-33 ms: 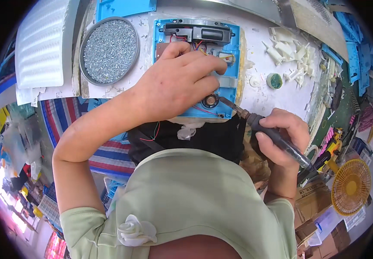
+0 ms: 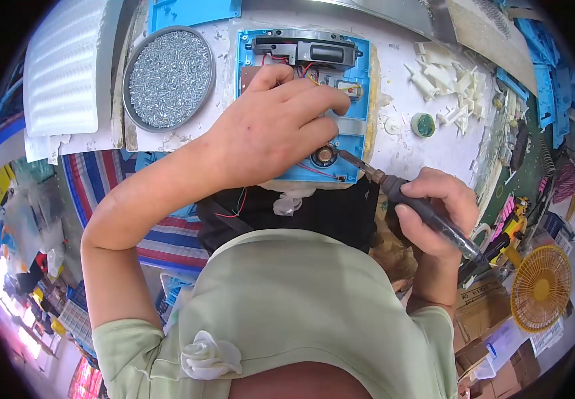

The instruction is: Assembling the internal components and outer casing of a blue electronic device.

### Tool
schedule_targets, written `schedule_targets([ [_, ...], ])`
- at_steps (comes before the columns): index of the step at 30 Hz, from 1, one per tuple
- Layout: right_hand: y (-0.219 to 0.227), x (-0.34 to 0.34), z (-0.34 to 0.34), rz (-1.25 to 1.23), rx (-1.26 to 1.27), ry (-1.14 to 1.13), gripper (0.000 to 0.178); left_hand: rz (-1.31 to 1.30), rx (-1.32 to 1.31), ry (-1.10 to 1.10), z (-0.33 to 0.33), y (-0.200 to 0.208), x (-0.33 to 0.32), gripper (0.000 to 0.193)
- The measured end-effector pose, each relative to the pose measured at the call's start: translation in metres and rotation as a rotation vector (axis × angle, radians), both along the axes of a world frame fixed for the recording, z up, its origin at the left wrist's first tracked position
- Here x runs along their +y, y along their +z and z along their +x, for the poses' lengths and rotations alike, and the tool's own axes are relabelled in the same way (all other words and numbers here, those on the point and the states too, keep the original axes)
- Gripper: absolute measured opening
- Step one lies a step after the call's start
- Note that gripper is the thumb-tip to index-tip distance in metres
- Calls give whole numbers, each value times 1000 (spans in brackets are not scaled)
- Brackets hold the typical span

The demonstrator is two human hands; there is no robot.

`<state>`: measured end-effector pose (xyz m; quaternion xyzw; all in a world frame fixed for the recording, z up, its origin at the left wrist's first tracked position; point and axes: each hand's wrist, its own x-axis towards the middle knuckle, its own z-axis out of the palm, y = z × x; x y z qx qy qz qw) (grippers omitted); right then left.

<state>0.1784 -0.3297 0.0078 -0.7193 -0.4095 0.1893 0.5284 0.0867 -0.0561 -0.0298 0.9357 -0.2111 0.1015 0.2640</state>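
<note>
A blue plastic casing (image 2: pixel 362 147) lies in front of me with a black module (image 2: pixel 327 53), thin wires and a small round speaker (image 2: pixel 324 156) inside. My left hand (image 2: pixel 281 120) reaches over it from the left and covers its middle. Its fingers are bent down and closed near the speaker; what they grip is hidden. From the right, my right hand (image 2: pixel 437 206) is wrapped round the dark handle of a soldering iron (image 2: pixel 427 213). The iron's tip points left and reaches the edge of the speaker. Part of a brown circuit board (image 2: pixel 249 78) shows beyond my left hand.
To the left stands a round grey tray (image 2: pixel 128 100) full of small screws. White plastic parts (image 2: pixel 450 83) lie scattered to the right, beside a small green-rimmed pot (image 2: pixel 423 125). A yellow fan (image 2: pixel 542 288) stands at the lower right, near cardboard boxes (image 2: pixel 484 309).
</note>
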Motion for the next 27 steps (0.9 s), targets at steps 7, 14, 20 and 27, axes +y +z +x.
schedule_targets([
  [7, 2, -7, 3, 30, -23, -23, 32, -2, -9, -7, 0, 0, 0, 24],
  [14, 2, -8, 4, 26, -31, -28, 31, 22, 4, -28, 2, 4, 2, 23],
  [20, 1, -7, 4, 52, -32, -19, 31, 25, 28, -81, 6, 7, 8, 24],
  [27, -2, -9, 6, 75, -42, 2, 33, -22, 49, -67, 6, 11, 8, 22],
])
